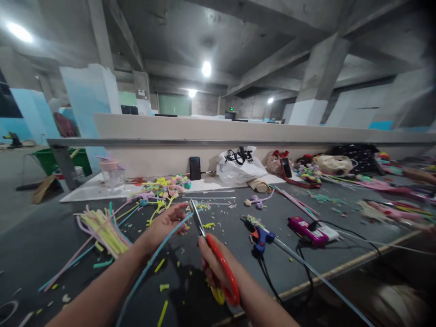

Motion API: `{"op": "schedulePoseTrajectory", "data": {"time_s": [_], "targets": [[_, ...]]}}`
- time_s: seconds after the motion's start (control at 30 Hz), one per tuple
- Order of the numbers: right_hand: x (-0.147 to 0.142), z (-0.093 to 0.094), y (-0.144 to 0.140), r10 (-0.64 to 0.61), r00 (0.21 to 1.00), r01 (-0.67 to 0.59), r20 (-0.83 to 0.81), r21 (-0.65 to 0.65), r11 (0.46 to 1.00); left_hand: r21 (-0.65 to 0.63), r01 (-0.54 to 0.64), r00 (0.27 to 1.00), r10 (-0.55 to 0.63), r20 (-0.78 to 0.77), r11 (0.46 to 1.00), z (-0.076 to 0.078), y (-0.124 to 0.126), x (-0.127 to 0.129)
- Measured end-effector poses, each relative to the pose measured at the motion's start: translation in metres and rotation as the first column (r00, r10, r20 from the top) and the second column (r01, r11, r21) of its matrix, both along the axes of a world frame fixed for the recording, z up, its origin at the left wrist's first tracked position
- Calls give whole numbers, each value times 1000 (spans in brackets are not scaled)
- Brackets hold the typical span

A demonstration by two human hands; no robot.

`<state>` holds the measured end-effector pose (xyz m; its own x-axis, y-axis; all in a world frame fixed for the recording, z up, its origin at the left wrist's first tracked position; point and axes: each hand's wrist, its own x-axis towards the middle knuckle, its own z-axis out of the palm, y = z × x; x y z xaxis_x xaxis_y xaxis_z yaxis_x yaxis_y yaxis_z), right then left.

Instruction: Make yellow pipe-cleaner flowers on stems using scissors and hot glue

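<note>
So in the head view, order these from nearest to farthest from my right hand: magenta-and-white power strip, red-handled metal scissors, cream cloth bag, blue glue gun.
1. Red-handled metal scissors: held in your right hand.
2. Blue glue gun: just to its right.
3. Magenta-and-white power strip: farther right.
4. Cream cloth bag: back right.

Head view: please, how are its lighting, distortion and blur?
In the head view, ceiling lamps glare white; wide-angle distortion seems to tilt the columns; a shadow darkens the tabletop beside the scissors; the lower right corner looks blurred.
</note>
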<state>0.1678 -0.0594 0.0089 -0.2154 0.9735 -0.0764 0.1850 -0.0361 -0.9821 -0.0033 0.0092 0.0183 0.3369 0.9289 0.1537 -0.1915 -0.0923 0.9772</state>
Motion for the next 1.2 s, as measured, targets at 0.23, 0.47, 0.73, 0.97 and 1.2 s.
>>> {"op": "schedulePoseTrajectory", "data": {"time_s": [0.23,0.47,0.73,0.97,1.2], "targets": [[10,-1,0,-38,931,-59,362,255,965,-348,112,980,-44,196,931,-2,-9,11],[26,-3,-7,-50,746,-141,664,230,963,-450,120,986,-53,159,885,-14,-17,7],[19,3,2,5,626,-190,779,146,971,-540,106,976,15,216,835,-29,-11,5],[19,3,7,54,564,-222,824,88,971,-573,98,980,20,196,814,-32,-9,7],[21,0,8,38,516,-256,856,112,960,-581,86,985,18,171,809,-32,-10,7]]}}
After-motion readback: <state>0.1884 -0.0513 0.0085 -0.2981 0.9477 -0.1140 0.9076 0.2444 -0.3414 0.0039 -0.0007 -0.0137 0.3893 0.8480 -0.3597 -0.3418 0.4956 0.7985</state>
